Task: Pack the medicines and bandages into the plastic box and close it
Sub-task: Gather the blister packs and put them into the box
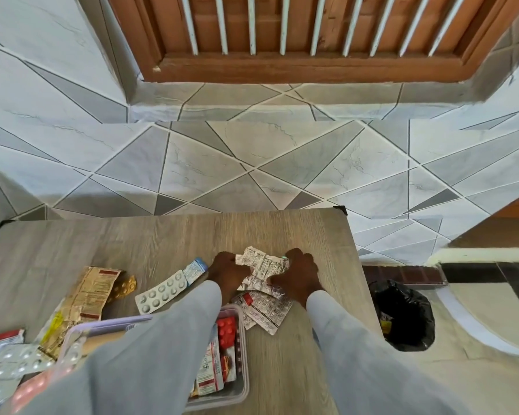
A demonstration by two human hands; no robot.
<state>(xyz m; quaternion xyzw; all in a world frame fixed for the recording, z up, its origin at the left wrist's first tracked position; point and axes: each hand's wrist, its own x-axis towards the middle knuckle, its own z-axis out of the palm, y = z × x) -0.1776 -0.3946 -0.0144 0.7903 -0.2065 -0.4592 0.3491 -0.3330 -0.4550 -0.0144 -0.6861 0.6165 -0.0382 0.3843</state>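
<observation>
Both hands work at one bundle of crumpled silver foil strips (262,269) printed with small dark text, lying toward the far right part of the wooden table (108,244). The left hand (226,269) grips the bundle's left edge with curled fingers, and the right hand (300,275) clamps its right side, thumb laid across the foil (both arms wear pale grey sleeves). Just nearer, partly under the bundle, lies a second printed foil sheet (264,311) with a small red patch at its corner. Left of the left hand sits a small white and blue box (195,269), then a white blister strip (161,292) with two rows of round tablets, then an orange-gold blister (123,287) tucked against a long tan foil strip (87,295) with red bands. At the near edge stands the clear plastic box (242,354) with a lilac rim, largely hidden by the left sleeve; inside show a red blister pack (226,330) and printed sachets. More silver and pink blisters (15,363) crowd the near left corner. Off the right edge, on the floor, stands a bin with a black liner (405,316).
</observation>
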